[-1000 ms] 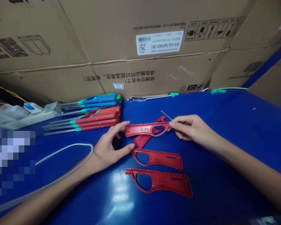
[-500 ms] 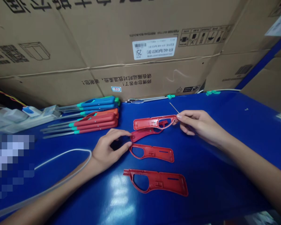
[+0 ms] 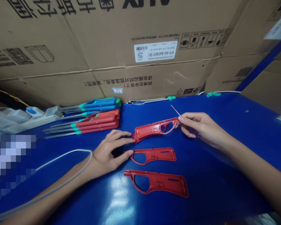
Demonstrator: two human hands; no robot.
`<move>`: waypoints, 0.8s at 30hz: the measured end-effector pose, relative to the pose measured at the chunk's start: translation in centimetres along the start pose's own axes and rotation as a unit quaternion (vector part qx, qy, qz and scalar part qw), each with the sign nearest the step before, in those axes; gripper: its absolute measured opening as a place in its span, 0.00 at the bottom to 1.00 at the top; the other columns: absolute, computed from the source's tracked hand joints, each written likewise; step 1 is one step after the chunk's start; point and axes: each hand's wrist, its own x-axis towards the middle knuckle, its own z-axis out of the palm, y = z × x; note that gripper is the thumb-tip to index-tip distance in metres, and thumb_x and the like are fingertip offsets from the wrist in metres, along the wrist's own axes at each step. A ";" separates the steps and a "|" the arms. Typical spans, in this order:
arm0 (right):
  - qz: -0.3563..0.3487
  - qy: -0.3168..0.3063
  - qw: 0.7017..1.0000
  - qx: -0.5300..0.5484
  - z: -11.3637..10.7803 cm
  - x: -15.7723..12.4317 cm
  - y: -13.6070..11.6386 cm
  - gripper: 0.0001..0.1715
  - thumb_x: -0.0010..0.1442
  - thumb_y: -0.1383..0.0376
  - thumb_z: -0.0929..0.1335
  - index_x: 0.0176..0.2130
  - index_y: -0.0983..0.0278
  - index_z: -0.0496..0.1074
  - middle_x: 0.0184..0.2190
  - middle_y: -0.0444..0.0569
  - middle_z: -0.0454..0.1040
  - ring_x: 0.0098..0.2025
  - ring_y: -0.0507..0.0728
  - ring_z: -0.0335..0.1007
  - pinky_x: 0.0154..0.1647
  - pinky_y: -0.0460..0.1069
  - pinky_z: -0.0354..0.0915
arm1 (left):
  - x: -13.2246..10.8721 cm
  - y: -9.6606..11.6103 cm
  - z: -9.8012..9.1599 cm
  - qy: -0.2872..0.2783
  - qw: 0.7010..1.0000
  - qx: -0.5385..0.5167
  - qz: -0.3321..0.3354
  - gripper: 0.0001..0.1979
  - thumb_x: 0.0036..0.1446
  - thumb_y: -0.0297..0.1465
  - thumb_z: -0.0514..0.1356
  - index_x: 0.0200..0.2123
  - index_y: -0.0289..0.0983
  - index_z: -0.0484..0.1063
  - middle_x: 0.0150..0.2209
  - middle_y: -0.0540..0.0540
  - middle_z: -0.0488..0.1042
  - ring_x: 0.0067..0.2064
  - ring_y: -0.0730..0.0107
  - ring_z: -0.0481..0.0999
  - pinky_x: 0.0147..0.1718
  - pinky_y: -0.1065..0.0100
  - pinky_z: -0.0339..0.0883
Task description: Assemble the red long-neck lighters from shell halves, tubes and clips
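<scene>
My right hand (image 3: 196,123) pinches the narrow end of a red lighter handle half (image 3: 146,131), its hollow inside showing. A thin pale rod (image 3: 175,110) sticks up from the same fingertips. Beneath that piece lies another red handle half (image 3: 137,139), mostly covered by it. My left hand (image 3: 114,148) has its fingers apart; a fingertip touches the left end of the covered half, and the thumb rests at the tip of a third red handle half (image 3: 154,154) on the table. Closer to me lies one more red handle half (image 3: 164,184), hollow side up.
Gas lighters with red (image 3: 96,120) and blue handles (image 3: 100,101) are stacked at left, beside a power strip (image 3: 46,114). Thin metal tubes (image 3: 154,100) lie along the cardboard wall (image 3: 103,37). A clear hose (image 3: 67,181) crosses over my left forearm.
The held handle half has come down and tilted over the one beneath, covering more of it. My left fingers have spread wider, and the third half has shifted slightly.
</scene>
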 end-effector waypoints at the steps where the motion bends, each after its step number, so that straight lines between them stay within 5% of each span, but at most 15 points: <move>1: 0.000 0.000 1.000 0.001 0.0 0.0 0.0 0.18 0.59 0.53 0.68 0.27 0.65 0.69 0.15 0.41 0.65 0.16 0.46 0.53 0.17 0.45 0.46 | 0.0 0.1 -0.1 0.008 1.000 -0.003 0.004 0.13 0.59 0.32 0.61 0.47 0.38 0.74 0.49 0.41 0.73 0.50 0.59 0.71 0.51 0.55 0.66; 9: 0.006 0.002 1.000 0.004 0.0 0.1 0.1 0.18 0.59 0.53 0.68 0.29 0.66 0.71 0.15 0.42 0.64 0.16 0.46 0.52 0.17 0.46 0.44 | -0.1 0.1 -0.5 -0.058 0.997 -0.049 0.002 0.07 0.61 0.33 0.59 0.38 0.38 0.76 0.38 0.45 0.73 0.40 0.66 0.70 0.42 0.62 0.64; 24: 0.024 0.022 0.999 0.037 -0.5 0.3 0.2 0.16 0.54 0.57 0.69 0.24 0.66 0.71 0.14 0.44 0.65 0.15 0.47 0.53 0.15 0.46 0.44 | -0.4 0.0 -0.4 -0.045 0.997 -0.056 0.011 0.08 0.60 0.34 0.59 0.41 0.38 0.75 0.41 0.42 0.74 0.43 0.63 0.71 0.44 0.59 0.63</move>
